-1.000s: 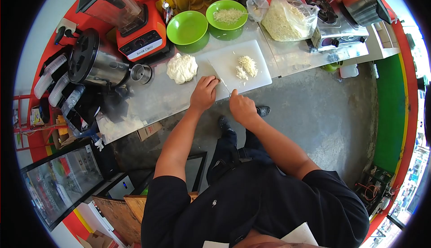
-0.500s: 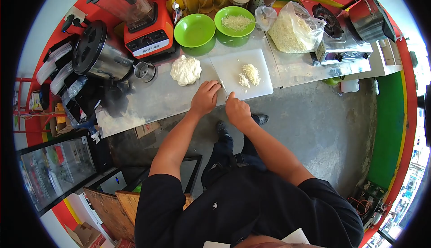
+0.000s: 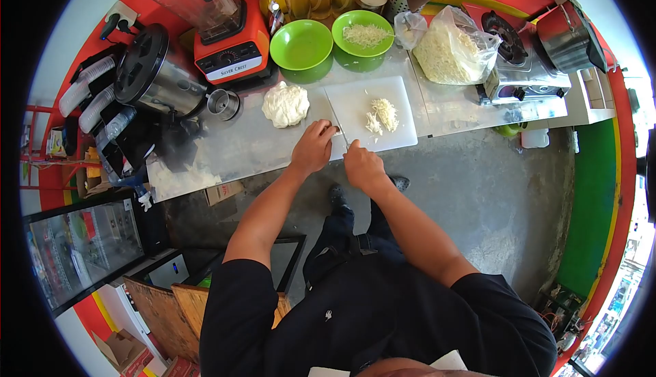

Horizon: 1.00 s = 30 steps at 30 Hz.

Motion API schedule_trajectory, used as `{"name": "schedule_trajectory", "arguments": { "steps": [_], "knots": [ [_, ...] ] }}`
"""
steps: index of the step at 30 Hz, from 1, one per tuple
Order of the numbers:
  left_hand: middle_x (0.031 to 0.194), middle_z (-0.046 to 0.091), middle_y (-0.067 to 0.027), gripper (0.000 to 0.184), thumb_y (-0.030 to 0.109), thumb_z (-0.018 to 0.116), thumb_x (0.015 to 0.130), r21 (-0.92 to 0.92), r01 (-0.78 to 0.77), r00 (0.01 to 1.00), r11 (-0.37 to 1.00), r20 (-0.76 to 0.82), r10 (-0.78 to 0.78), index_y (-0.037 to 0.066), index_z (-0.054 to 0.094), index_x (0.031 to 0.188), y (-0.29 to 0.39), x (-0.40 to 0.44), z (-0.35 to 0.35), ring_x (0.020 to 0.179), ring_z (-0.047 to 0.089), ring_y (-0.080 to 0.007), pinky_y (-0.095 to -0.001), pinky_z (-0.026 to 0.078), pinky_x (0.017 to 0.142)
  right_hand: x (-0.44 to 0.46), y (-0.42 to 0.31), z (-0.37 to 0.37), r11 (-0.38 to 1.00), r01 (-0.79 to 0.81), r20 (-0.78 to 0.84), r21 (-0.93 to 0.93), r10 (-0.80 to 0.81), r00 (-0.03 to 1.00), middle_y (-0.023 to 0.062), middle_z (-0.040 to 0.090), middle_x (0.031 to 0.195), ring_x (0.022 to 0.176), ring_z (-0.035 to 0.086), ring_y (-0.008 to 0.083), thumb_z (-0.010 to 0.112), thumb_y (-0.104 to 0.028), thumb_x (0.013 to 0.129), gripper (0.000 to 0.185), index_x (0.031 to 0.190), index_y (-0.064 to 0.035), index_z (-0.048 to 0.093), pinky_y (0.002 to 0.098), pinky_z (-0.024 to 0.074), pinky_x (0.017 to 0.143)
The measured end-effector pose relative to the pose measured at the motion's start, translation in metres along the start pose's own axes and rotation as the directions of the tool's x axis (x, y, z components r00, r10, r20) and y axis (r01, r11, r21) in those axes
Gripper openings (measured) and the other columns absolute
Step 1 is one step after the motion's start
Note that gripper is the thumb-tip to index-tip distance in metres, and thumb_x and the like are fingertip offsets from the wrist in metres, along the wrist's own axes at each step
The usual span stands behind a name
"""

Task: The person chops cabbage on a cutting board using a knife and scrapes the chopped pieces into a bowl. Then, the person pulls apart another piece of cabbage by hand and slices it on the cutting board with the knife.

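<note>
A white cutting board (image 3: 402,95) lies on the metal counter. At its near left part, my right hand (image 3: 363,165) is wrapped around the handle of a knife (image 3: 345,136), the thin blade pointing away from me. Beside the blade, my left hand (image 3: 314,147) has its fingers bent together on a small white piece (image 3: 337,130), whose kind I cannot make out. A loose heap of pale shreds (image 3: 384,114) sits on the right of the board. To the left of the board rests a white, lumpy, dough-like mass (image 3: 285,104).
Behind the board stand a green bowl (image 3: 301,44) and another green bowl with pale shreds (image 3: 364,35). A filled plastic bag (image 3: 456,49) and a gas stove (image 3: 523,80) are to the right. An orange blender (image 3: 232,59) and a steel pot (image 3: 160,80) are at left.
The whole view has shifted slightly. The knife and both hands remain close together at the board's near left part, and the heap of shreds looks the same.
</note>
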<state>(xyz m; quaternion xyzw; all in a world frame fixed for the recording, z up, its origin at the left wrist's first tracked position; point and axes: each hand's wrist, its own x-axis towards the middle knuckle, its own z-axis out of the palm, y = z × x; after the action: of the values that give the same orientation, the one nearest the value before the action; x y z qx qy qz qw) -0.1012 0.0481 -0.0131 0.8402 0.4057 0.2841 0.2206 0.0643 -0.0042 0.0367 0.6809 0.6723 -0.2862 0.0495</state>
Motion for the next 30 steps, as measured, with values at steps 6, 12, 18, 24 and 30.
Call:
{"name": "schedule_trajectory", "arguments": {
  "steps": [6, 12, 18, 24, 30],
  "knots": [
    [0.109, 0.057, -0.014, 0.028, -0.004, 0.059, 0.083, 0.014, -0.028, 0.996, 0.999, -0.084, 0.03, 0.001, 0.061, 0.11, -0.002, -0.001, 0.005, 0.103, 0.058, -0.034, -0.0429, 0.049, 0.089, 0.001, -0.005, 0.01, 0.996, -0.052, -0.034, 0.073, 0.054, 0.998, 0.0247, 0.073, 0.094, 0.093, 0.073, 0.0396, 0.057, -0.022, 0.099, 0.025, 0.107, 0.0008, 0.048, 0.0431, 0.0604, 0.08],
    [0.107, 0.058, -0.0134, 0.019, -0.001, 0.058, 0.087, -0.031, 0.002, 0.994, 1.0, -0.111, -0.005, 0.001, 0.063, 0.106, -0.003, -0.001, 0.006, 0.101, 0.057, -0.0341, -0.0432, 0.049, 0.088, -0.006, 0.0, 0.006, 0.999, -0.008, -0.014, -0.045, 0.007, 1.0, 0.0236, 0.073, 0.094, 0.092, 0.074, 0.039, 0.055, -0.024, 0.102, 0.026, 0.107, 0.0003, 0.047, 0.0443, 0.0602, 0.08],
    [0.105, 0.058, -0.0126, 0.017, 0.003, 0.06, 0.09, 0.041, 0.005, 0.995, 0.999, -0.097, -0.001, 0.002, 0.063, 0.106, -0.002, 0.001, 0.0, 0.098, 0.055, -0.0331, -0.0428, 0.047, 0.087, 0.003, -0.002, 0.003, 0.999, -0.029, -0.019, 0.036, 0.03, 0.999, 0.0246, 0.073, 0.095, 0.092, 0.073, 0.04, 0.057, -0.023, 0.101, 0.027, 0.107, 0.0006, 0.047, 0.0453, 0.06, 0.079],
    [0.104, 0.058, -0.0123, 0.016, 0.003, 0.06, 0.089, 0.038, 0.012, 0.994, 0.999, -0.109, -0.008, 0.002, 0.063, 0.105, -0.001, 0.002, 0.0, 0.098, 0.055, -0.0329, -0.0426, 0.047, 0.087, -0.008, -0.003, 0.008, 0.998, -0.061, -0.009, -0.023, 0.061, 0.998, 0.0236, 0.073, 0.094, 0.091, 0.074, 0.0392, 0.057, -0.022, 0.1, 0.025, 0.107, 0.0009, 0.047, 0.0451, 0.0601, 0.079],
    [0.103, 0.058, -0.0133, 0.018, 0.0, 0.06, 0.087, 0.012, 0.01, 0.995, 1.0, -0.102, -0.008, 0.001, 0.063, 0.104, 0.0, 0.002, -0.001, 0.095, 0.055, -0.0346, -0.0439, 0.047, 0.084, 0.004, -0.004, -0.001, 0.999, -0.01, 0.004, 0.049, 0.01, 1.0, 0.0276, 0.071, 0.094, 0.094, 0.071, 0.0444, 0.054, -0.027, 0.103, 0.031, 0.108, 0.0022, 0.046, 0.0503, 0.0574, 0.082]
  ]
}}
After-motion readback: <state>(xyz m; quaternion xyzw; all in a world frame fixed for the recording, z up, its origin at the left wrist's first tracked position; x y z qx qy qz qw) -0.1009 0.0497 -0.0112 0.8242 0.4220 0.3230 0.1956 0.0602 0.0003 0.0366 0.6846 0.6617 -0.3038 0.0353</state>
